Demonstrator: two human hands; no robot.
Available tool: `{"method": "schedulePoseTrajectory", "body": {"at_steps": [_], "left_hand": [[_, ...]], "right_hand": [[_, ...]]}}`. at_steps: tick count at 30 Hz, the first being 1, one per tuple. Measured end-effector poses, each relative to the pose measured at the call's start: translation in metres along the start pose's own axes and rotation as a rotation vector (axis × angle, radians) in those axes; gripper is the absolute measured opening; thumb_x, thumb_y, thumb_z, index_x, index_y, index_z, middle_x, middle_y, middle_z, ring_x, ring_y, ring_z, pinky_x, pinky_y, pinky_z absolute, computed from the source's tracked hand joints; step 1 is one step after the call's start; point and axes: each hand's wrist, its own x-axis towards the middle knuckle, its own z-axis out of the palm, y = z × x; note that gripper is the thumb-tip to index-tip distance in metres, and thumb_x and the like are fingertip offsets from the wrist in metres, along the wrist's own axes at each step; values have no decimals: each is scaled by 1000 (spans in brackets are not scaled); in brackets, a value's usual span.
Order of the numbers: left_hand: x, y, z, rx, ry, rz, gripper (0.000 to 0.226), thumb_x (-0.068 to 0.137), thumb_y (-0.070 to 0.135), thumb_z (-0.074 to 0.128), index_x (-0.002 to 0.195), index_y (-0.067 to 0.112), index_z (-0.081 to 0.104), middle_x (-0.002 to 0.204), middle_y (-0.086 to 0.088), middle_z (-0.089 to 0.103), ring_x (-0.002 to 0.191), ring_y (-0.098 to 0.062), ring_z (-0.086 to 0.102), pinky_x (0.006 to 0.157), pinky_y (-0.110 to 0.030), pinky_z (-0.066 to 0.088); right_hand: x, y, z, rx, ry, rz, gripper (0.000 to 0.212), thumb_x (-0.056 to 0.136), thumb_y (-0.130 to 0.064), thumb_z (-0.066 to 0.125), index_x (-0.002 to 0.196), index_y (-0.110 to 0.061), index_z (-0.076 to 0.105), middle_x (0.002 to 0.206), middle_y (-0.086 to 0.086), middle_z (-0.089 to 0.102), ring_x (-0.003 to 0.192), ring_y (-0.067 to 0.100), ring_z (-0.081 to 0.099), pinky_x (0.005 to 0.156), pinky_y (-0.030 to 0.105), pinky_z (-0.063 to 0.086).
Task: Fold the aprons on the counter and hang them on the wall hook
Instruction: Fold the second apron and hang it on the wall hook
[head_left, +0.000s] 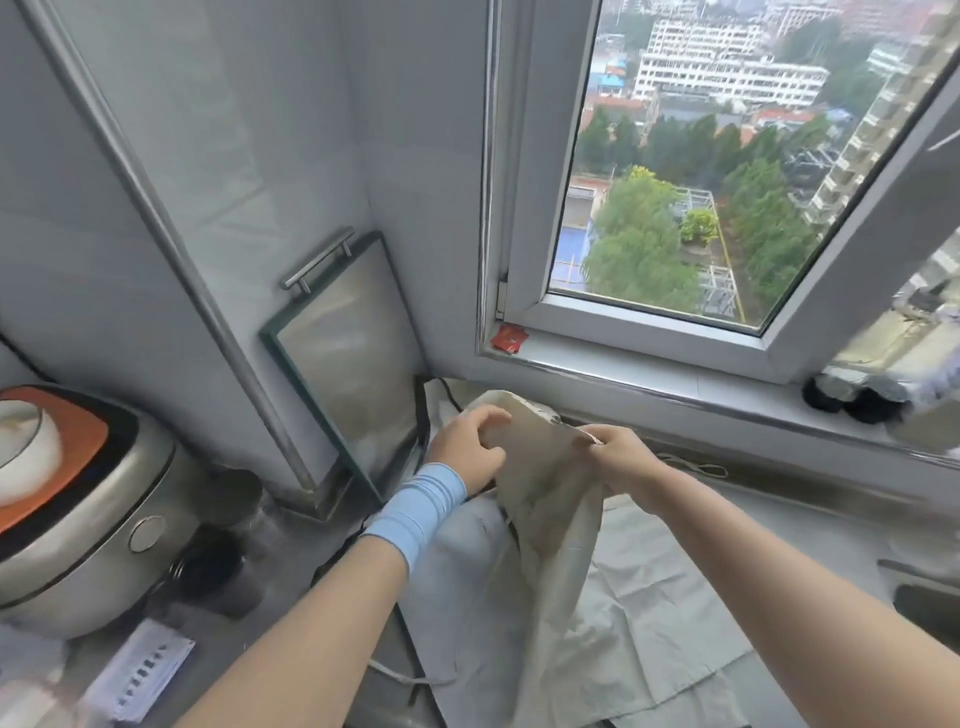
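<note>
A beige apron (545, 499) is lifted off the counter, its top edge stretched between both hands and its body hanging down toward me. My left hand (467, 447), with a blue band on the wrist, grips the apron's left top corner. My right hand (618, 457) pinches the right end of that edge. Beneath it a pale grey apron (639, 613) lies spread flat on the counter, with white ties trailing off at the front and the back right. No wall hook is in view.
A rice cooker (78, 519) with a white bowl on top stands at the left. A glass board with a metal handle (348, 364) leans in the corner. Dark jars (223, 566) sit between them. The window sill (727, 400) runs behind; a sink edge (924, 597) shows at right.
</note>
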Motion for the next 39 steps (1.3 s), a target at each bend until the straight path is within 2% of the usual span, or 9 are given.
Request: {"method": "schedulePoseTrajectory", "body": {"at_steps": [2,6,11,14,16,21,30,34,39], "left_hand": [[-8,22,-11,241,196,70,61,68,31,75,124,32,50,128,7,50,118,-20,47,101,-35,42],[-19,60,-2,225,-17,-3,101,61,49,78,145,45,22,141,2,39,125,-21,45,103,-40,44],[-28,119,10,427,50,18,11,81,29,58,88,36,61,96,7,70,92,-22,65,78,-31,53],[-41,171,17,676,-20,163,10,87,28,60,77,30,59,90,3,64,91,-23,62,72,-28,47],[-51,207,31,734,-41,263,16,87,27,60,71,24,56,82,1,60,83,-25,61,69,-27,46],[-82,252,58,220,-63,334,22,81,9,61,95,26,60,100,7,66,63,-16,61,60,-28,53],[-126,228,71,588,-134,173,98,77,6,63,153,39,12,156,1,27,143,-24,21,116,-46,26],[-137,239,86,550,-158,273,57,73,42,66,129,29,60,141,3,52,130,-20,46,111,-40,35],[-148,249,64,535,-49,306,22,95,23,55,110,19,69,108,-3,69,99,-23,61,87,-29,47]], "right_hand": [[-12,-1,-26,-17,5,27,29,92,-9,45,98,-17,72,92,10,75,78,23,71,70,44,61],[-37,-14,-64,-7,18,9,28,91,-3,48,92,-17,71,80,4,69,70,19,65,55,26,52],[-67,-17,-111,-396,-6,12,12,83,-8,54,81,-15,65,78,10,59,75,22,58,60,27,42],[-88,-18,-131,-742,39,-117,46,75,-18,66,121,-18,59,112,11,62,106,28,62,76,29,47],[-108,-23,-137,-600,53,-236,61,75,-26,73,131,-32,49,117,1,61,106,23,62,82,31,51],[-130,-6,-169,-209,129,-419,19,86,-23,68,74,-37,72,75,-7,69,72,16,61,66,32,48],[-193,17,-236,131,-232,-531,9,94,-2,62,97,1,70,84,5,70,78,16,67,71,27,55],[-214,8,-253,144,-295,-506,10,91,3,59,95,4,68,88,12,67,82,23,65,76,31,53],[-221,-1,-251,-292,435,-528,31,82,-20,59,112,-22,64,98,-1,63,93,21,59,82,33,48]]}}
